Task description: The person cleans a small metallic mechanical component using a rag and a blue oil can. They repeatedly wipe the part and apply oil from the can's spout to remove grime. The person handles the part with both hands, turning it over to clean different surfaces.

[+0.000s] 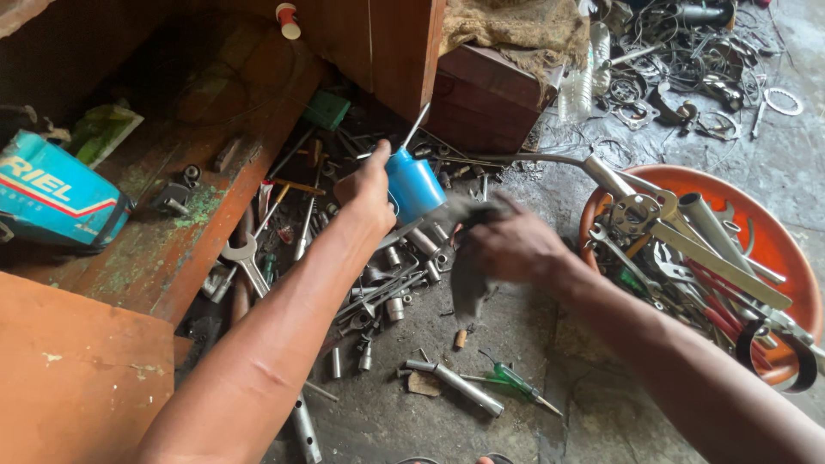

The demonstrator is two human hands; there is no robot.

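Blue oil can gripped in my left hand | right hand clutching grey rag | judgement: steady can, wipe firmly along body.

one blue can, one orange basin, one green screwdriver, one grey rag

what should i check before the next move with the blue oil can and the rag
1. Left hand grips the blue oil can: ok.
2. Right hand holds the dark rag: ok.
3. Rag touching the can: cannot tell, it is blurred.
4. Can's thin spout points up, away from both hands: ok.
5. Floor below the hands: not ok, littered with sockets and a green screwdriver.
6. Orange basin of wrenches at right is apart from the right arm: ok.
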